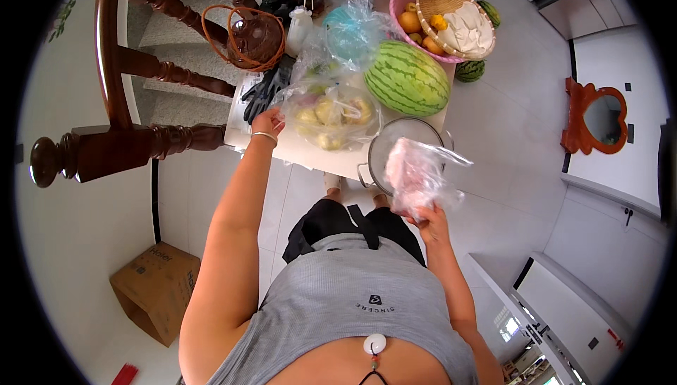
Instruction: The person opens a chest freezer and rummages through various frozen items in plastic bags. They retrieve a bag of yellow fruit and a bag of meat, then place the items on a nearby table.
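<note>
My left hand (268, 123) is closed at the left edge of a clear plastic bag (331, 118), its fingers pinching the film. Several yellowish round fruits or vegetables show through that bag, which lies on the table; I cannot tell their kind. In my right hand (431, 223) is another clear plastic bag (410, 173) with something pale pink inside. It is held above the near right side of a round metal pot (384, 142) with side handles and covers part of it. A large striped watermelon (407, 78) lies just behind the pot.
Dark gloves (264, 94) lie at the table's left edge, near a brown glass vessel (255, 39) and a white bottle (299, 31). Behind the watermelon are a pink basin (399, 4) of orange fruit and a wicker basket (431, 4). Wooden stair railings (127, 138) stand at left.
</note>
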Demonstrator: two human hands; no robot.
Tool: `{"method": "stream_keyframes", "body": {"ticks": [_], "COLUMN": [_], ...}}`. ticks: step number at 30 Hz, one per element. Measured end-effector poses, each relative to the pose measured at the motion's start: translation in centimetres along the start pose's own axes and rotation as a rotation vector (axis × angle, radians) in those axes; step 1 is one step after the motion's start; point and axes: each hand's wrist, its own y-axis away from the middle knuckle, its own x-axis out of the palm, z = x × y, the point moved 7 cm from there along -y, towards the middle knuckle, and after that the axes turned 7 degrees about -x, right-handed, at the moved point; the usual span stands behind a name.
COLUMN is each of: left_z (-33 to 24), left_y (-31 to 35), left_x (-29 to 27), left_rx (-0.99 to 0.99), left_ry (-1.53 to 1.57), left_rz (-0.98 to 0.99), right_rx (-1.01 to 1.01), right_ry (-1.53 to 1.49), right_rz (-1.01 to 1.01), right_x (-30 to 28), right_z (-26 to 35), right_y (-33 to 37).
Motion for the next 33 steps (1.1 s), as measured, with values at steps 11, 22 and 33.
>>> {"method": "stream_keyframes", "body": {"ticks": [11, 22, 33], "left_z": [7.4, 16.1, 14.4], "left_y": [4.7, 10.6, 9.5], "left_x": [-10.0, -29.1, -20.0], "left_rx": [-0.194, -0.453, -0.253], "left_ry": [-0.156, -0.783, -0.818], "left_rz": [-0.066, -0.349, -0.358], "right_rx": [0.039, 0.017, 0.173], "right_ry": [0.045, 0.066, 0.112], "right_rz": [0.117, 0.042, 0.221], "right_x": [14.8, 16.0, 2.2], "right_z": [-9.7, -13.3, -7.2], "right_y": [-14.4, -18.1, -8.6]}}
